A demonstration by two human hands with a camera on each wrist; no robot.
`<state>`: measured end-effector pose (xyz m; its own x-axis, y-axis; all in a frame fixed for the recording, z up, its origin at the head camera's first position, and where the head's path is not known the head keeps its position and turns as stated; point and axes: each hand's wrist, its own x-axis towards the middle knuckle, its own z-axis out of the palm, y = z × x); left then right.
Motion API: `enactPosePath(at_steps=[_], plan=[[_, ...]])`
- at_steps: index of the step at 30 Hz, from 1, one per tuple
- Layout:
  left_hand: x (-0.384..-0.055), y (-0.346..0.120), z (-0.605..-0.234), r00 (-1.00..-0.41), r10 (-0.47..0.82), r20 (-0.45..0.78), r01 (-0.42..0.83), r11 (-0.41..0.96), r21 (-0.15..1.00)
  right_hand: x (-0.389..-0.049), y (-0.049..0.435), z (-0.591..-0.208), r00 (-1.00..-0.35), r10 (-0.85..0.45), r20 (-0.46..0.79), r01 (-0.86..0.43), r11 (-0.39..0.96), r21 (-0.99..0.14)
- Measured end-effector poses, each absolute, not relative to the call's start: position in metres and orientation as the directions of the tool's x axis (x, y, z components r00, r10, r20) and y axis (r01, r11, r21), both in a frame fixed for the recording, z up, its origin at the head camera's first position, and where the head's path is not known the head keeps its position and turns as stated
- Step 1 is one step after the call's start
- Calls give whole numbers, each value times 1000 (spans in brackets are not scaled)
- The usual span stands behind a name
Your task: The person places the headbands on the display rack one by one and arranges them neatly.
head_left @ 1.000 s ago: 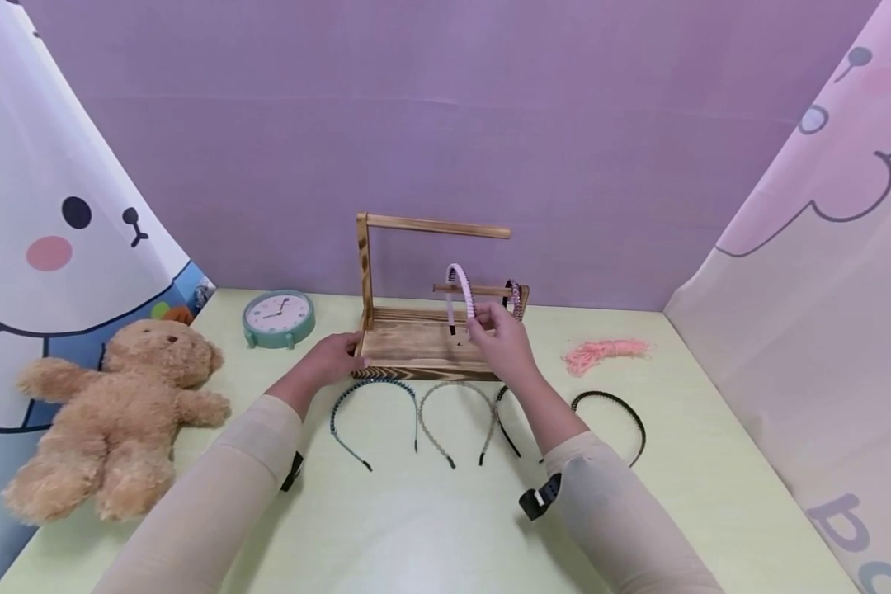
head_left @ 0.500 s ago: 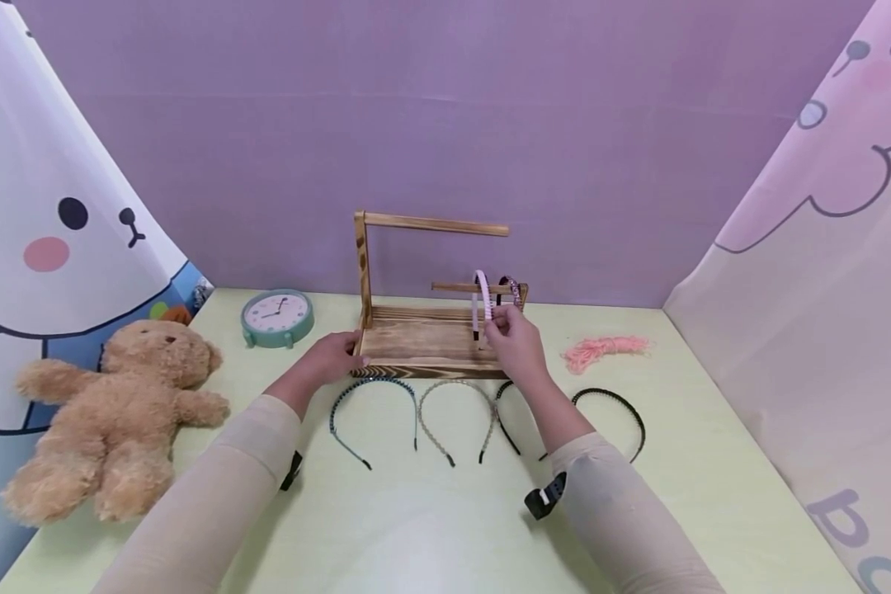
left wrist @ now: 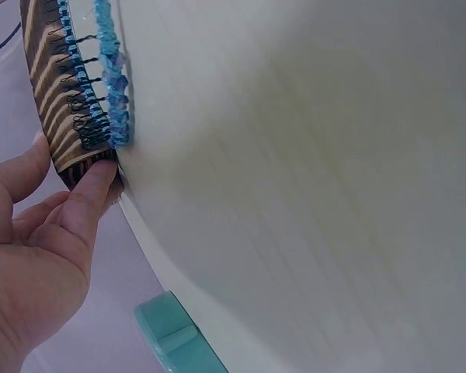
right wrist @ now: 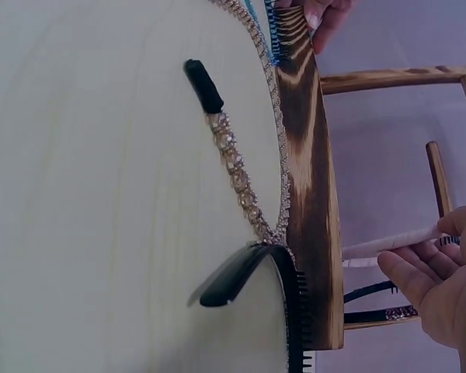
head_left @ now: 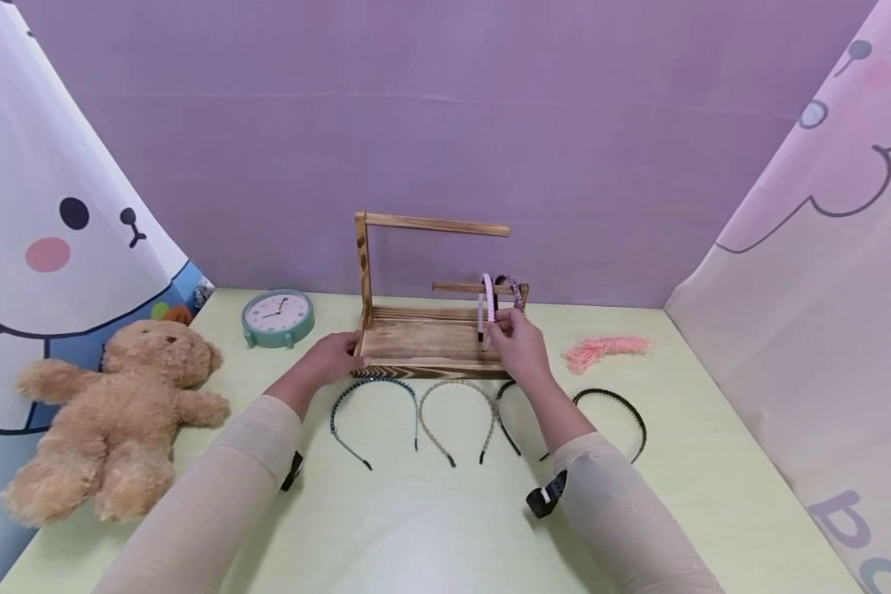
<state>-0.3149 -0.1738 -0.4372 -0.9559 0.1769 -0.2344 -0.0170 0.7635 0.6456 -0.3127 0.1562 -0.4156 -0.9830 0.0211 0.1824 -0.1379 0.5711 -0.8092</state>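
Right hand pinches pale band, looped over lower bar on rack's 3 o'clock side; left hand grips rack at 8 o'clock; best brace rack, level band, avoid nudging beaded band at 3 o'clock

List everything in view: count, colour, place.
Table: 1, pale green, below.
Wooden stand: 1, brown, centre.
Held headband: 1, pale pink, looped over lower bar.
Glittery headband: apparently 1, pinkish, bar's right end.
Blue headband: 1, blue, before stand.
Beaded headband: 1, beige, beside blue.
Black headbands: 2, black, right front, partly hidden.
Yarn bundle: 1, pink, right.
Clock: 1, teal, stand's left.
Teddy bear: 1, tan, left.
Backdrop: 1, purple, behind.
Printed cloths: 2, pale, sides.
Wrist devices: 2, black, wrists.
Sleeves: 2, beige, forearms.
Left hand: 1, bare, gripping stand's left end.
Right hand: 1, bare, pinching held headband.
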Motion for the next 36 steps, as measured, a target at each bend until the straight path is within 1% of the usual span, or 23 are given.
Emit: enactPosePath(at_steps=[7,14,17,22,25,29,32,36], plan=[[-315,-173,-438,-957,177,-228,-11,765,644,-310,162,-409,-986,-5,166,-132,625,-769],[-313,-174,-437,-960,187,-207,9,762,648,-299,172,-401,-989,-35,140,-130,637,-760],[-312,-173,-437,-961,184,-209,5,763,646,-293,179,-396,-989,-49,142,-139,648,-749],[-311,-172,-437,-960,178,-216,-5,761,649,-283,194,-388,-986,-66,155,-156,703,-694],[-310,-172,-437,-960,181,-216,-2,762,648,-280,206,-384,-987,-74,145,-154,704,-693],[-311,-172,-437,-959,179,-220,-7,762,648,-280,225,-383,-991,-86,101,-133,676,-725],[-312,-173,-437,-958,182,-221,-4,763,646,-280,241,-384,-995,-86,50,-95,680,-727],[-311,-173,-436,-958,190,-217,7,767,642,-278,262,-387,-998,-64,-26,-31,750,-661]])
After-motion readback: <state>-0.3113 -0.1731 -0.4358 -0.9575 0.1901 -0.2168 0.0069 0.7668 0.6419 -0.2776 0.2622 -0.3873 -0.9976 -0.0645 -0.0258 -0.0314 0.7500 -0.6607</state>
